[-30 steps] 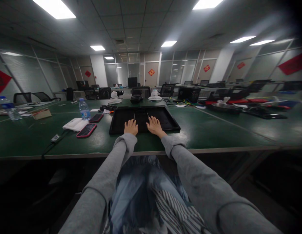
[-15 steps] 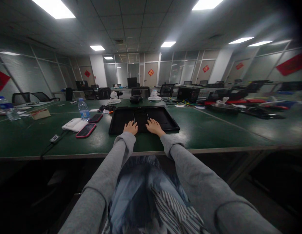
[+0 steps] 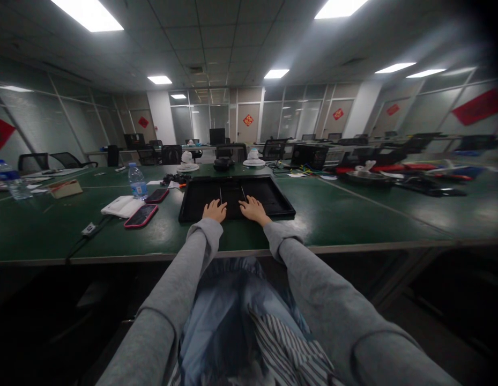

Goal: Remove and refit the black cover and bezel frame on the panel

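Note:
A shallow black tray (image 3: pixel 273 195) with a raised rim lies on the green table in front of me. Two thin light sticks are inside it, a left stick (image 3: pixel 220 194) and a right stick (image 3: pixel 243 191), both pointing away from me. Over the tray's near part, my left hand (image 3: pixel 215 210) is palm down with its fingers apart, close to the left stick. My right hand (image 3: pixel 254 209) has its fingers spread too, its fingertips by the right stick's near end. Whether the fingers touch the sticks is too small to tell.
Left of the tray are two phones (image 3: pixel 141 216), an open notebook (image 3: pixel 122 206) and a water bottle (image 3: pixel 137 182). Behind it stand two small white fans (image 3: pixel 254 160). A metal pan (image 3: pixel 369 177), cables and a black computer case (image 3: pixel 309 156) are to the right.

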A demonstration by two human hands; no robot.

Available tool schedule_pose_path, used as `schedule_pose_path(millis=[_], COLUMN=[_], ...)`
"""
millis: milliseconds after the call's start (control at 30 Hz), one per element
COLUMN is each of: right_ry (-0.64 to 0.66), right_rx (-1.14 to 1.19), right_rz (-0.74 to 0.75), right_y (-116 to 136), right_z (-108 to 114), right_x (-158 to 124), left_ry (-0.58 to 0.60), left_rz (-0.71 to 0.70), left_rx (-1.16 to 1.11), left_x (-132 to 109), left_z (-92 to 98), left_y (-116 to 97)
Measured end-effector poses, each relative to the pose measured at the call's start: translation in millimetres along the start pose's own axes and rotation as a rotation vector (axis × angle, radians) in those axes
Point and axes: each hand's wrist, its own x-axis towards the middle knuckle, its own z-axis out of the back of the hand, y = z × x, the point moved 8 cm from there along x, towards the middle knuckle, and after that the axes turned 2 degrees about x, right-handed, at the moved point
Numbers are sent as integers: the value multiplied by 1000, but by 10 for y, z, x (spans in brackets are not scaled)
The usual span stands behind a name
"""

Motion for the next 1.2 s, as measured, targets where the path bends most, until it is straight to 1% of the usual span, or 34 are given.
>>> schedule_pose_path(millis=[100,333,567,800,900,967,1067,1133,1200], right_ry=[-16,-20,-53,-74,-90,-85,-94,-123,-166], right_rx=[2,-4,-20,-15,-23,-22,-3,21,53], right_rz=[-3,13,20,30,33,31,49,105,162], right_y=[23,99,103,107,119,117,113,133,140], right_z=[42,124,134,133,150,151,153,165,195], right_x=[-11,-59,-44,-43,-59,-68,-75,-80,-85], left_ry=[-20,-14,-52,-62,-81,-82,-88,-140,-206], left_rz=[11,39,37,41,44,34,2,10,39], left_rx=[-8,-22,-15,-17,-26,-55,-164,-220,-217], left_x=[-9,-39,-54,-54,-61,-61,-57,-64,-88], left_z=[32,147,176,160,188,224,324,436,544], left_y=[5,7,2,1,4,10,30,88,195])
